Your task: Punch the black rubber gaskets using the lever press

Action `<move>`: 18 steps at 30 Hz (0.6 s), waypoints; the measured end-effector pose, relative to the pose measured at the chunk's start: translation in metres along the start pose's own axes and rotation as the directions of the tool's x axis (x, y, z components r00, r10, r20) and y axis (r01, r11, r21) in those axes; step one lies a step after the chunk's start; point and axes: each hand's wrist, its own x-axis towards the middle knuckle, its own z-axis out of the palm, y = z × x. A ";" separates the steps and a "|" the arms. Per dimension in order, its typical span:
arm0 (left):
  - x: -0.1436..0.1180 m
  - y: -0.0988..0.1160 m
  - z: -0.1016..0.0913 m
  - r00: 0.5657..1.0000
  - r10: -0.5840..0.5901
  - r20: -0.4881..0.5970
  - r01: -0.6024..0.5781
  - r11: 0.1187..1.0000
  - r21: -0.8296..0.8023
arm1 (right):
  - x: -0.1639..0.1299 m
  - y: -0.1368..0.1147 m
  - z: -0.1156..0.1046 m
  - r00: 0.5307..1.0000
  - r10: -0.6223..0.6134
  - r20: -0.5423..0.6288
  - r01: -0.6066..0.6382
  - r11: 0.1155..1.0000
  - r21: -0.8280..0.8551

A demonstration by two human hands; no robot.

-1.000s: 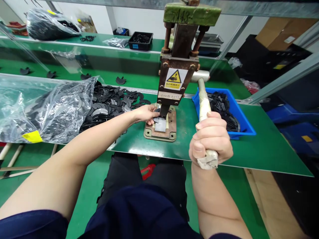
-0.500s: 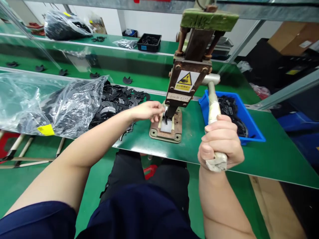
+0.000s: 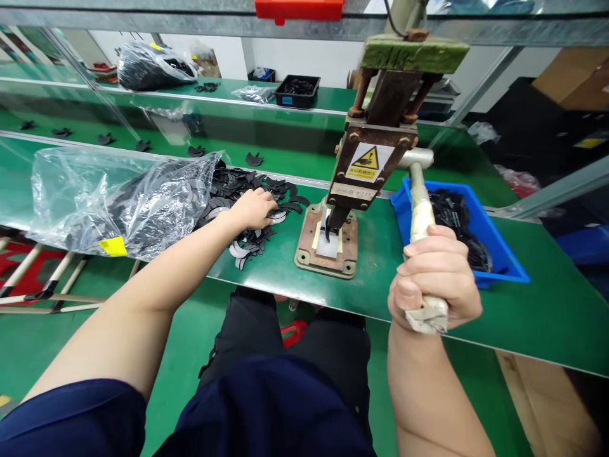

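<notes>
A rusty hand press (image 3: 366, 158) with a yellow warning label stands on the green bench (image 3: 523, 311). My right hand (image 3: 435, 279) is closed around the cloth-wrapped end of the press lever (image 3: 419, 197). My left hand (image 3: 254, 208) rests palm down on a pile of flat black curved parts (image 3: 247, 190), left of the press. Whether its fingers hold a part is hidden. One dark part sits under the ram on the press base plate (image 3: 328, 251).
A clear plastic bag (image 3: 118, 197) with more black parts lies at the left. A blue bin (image 3: 480, 219) holding black parts stands right of the press. A second green shelf behind carries a black tray (image 3: 297, 91) and another bag (image 3: 150, 63).
My left hand left the press base and moved left onto the pile of black parts. My right hand kept its grip on the lever. The view shifted slightly.
</notes>
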 end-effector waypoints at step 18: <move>0.002 0.056 -0.003 0.972 -0.221 0.077 0.187 0.537 -0.823 | 0.000 0.000 0.001 1.000 -0.013 0.004 0.013 1.000 -0.009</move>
